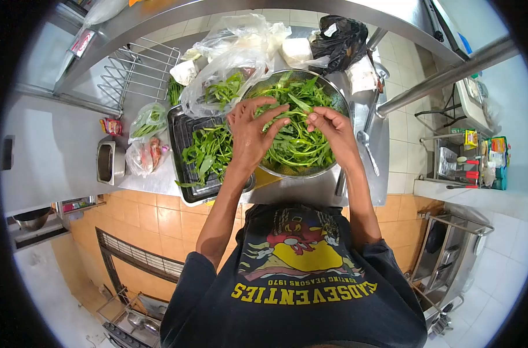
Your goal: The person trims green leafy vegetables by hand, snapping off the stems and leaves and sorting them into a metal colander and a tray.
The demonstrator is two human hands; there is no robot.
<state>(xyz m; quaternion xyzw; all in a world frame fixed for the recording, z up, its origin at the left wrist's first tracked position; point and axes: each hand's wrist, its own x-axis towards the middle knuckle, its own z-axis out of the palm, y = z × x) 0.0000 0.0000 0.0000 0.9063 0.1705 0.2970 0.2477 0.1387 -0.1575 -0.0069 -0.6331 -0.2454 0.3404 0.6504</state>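
Observation:
Both my hands are over a round metal mesh colander (346,98) heaped with leafy green stems (298,152). My right hand (337,130) pinches a leafy green stem (300,104) between thumb and fingers, its leaf pointing up and left. Palm down, my left hand (256,129) hovers at the colander's left side, fingers curved and thumb tip apart from the index tip. Its fingertips come close to the stem; contact is unclear. Left of the colander, a black tray (177,134) carries more of the same greens (208,152), partly covered by my left forearm.
Clear plastic bags (232,49) and a black plastic bag (340,45) crowd the counter's back. A wire rack (137,72), small bagged items (148,156) and a steel container (110,162) stand left. A spoon (368,152) lies right. A metal shelf post (444,72) rises at right.

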